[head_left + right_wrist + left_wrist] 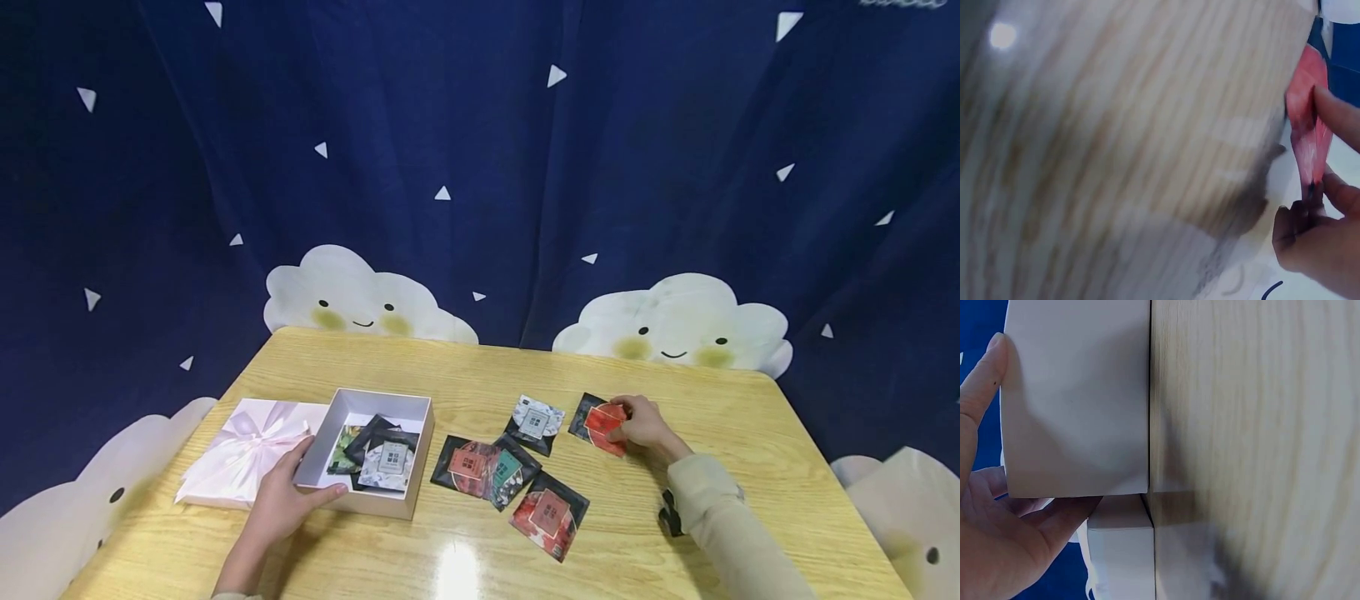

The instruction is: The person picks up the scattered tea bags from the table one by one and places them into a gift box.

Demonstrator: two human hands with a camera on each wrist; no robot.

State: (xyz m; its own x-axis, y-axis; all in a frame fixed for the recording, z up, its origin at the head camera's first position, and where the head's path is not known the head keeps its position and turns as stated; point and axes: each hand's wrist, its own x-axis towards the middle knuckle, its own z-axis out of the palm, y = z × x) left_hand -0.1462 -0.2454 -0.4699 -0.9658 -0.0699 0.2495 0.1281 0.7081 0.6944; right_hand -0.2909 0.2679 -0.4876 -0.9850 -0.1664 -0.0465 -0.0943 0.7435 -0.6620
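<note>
At the left, my left hand (281,497) grips the near left corner of an open white gift box (422,467). Its thumb lies at the rim of the front wall (1079,400), and the other fingers reach along the left side. Inside the box are several packets, with a white-and-black sachet (386,460) on top and a green one (345,450) beside it. Over at the right, my right hand (643,425) pinches the right edge of a red-and-black sachet (600,423). The right wrist view shows this red sachet (1310,119) bent between thumb and fingers.
A closed pale pink box with a ribbon bow (251,442) stands left of the open box. Mid-table lie a white-and-black sachet (535,423), a green one (510,473) and two red-and-black ones (461,467), (551,515). A dark blue curtain (480,167) hangs behind the wooden table (375,567).
</note>
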